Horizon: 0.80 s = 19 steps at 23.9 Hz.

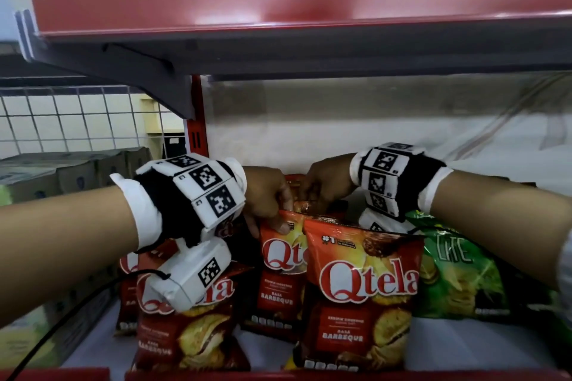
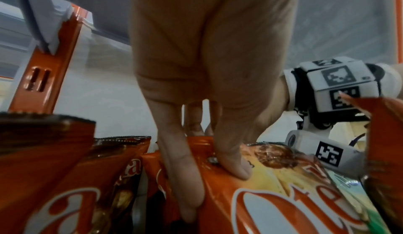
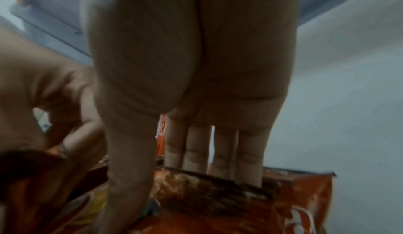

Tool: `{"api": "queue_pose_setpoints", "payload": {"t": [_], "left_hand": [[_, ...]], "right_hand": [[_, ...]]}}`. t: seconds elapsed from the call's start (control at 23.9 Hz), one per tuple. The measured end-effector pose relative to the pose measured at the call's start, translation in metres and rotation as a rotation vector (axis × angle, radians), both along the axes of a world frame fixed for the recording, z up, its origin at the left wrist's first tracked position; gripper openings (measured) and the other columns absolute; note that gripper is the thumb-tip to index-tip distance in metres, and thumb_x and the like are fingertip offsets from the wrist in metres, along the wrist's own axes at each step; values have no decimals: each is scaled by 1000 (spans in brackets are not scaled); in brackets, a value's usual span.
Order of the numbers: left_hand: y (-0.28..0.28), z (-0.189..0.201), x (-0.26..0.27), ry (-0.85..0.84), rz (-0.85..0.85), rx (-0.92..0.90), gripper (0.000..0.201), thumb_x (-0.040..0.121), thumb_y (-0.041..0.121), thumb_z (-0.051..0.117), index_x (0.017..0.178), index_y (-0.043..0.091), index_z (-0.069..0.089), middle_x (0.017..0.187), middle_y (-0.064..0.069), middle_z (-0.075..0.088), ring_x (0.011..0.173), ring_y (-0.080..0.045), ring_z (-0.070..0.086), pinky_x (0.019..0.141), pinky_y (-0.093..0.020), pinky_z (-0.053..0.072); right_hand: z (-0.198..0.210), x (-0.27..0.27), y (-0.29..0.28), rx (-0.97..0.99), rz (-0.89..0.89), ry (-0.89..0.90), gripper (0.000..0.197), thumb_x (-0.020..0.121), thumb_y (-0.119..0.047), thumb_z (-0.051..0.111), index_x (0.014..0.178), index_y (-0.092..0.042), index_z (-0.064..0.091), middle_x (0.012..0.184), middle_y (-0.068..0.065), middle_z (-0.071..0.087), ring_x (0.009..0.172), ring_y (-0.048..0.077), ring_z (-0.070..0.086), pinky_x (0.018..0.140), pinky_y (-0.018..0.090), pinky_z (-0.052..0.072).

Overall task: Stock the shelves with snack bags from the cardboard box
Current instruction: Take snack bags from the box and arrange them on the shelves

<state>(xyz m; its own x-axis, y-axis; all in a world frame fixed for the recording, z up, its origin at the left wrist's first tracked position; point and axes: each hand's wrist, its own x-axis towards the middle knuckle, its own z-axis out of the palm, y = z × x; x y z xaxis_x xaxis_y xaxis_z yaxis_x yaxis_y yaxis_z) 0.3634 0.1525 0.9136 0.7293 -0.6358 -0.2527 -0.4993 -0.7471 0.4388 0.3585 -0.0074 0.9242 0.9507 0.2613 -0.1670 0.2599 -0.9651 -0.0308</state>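
Reaching over the shelf (image 1: 464,346), the left hand (image 1: 266,195) is pinching a red Qtela bag's (image 1: 280,260) top. The right hand (image 1: 325,182) is grasping the bag behind (image 3: 301,191), fingers (image 3: 196,146) pointing down.

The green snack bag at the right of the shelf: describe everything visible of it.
The green snack bag is glossy film, printed with pale lettering and pictures of round chips, with dark small print along its base. It stands upright, leaning slightly back, on the shelf floor, beside the orange Qtela bag, whose edge overlaps its left side. The right forearm crosses above its top. No hand touches it.
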Motion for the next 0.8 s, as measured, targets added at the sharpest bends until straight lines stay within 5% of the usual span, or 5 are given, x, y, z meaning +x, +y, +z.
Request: {"api": "queue_pose_setpoints", "payload": {"t": [0.17,0.29,0.42,0.59,0.8], "left_hand": [[1,-1,-1,-14,9,37,13,85,8,67,94,12,58,87,-1,60,83,-27,65,54,-25,58],[3,-2,-1,-39,-4,42,14,84,9,69,81,13,56,86,-6,62,73,-28,65,51,-26,56],[1,-2,0,-86,0,19,20,85,8,68,73,14,53,80,-7,61,62,-24,65,44,-25,55],[-8,-1,-1,-127,-14,-48,21,85,8,68,72,14,53,73,-6,59,39,-11,60,39,-22,53],[-21,0,-7,-368,-63,94,14,84,22,71,80,18,58,69,6,54,62,-10,54,46,-17,44]], "right_hand": [[27,-60,1,199,47,-230,36,80,-59,58,93,-26,66,75,-10,66,72,10,61,70,24,50],[33,-117,-13,219,78,68,54,56,-74,68,96,-38,65,87,-12,70,79,5,65,74,26,54],[11,-152,-17,132,-5,255,62,51,-61,81,105,-58,51,101,-29,65,88,-7,63,74,13,53],[-1,-153,-20,174,-14,-29,41,74,-42,76,107,-50,52,104,-20,64,90,5,65,81,24,54],[-25,-144,-10,284,-11,-140,41,77,-39,74,111,-45,53,108,-21,62,93,-3,61,74,7,48]]}}
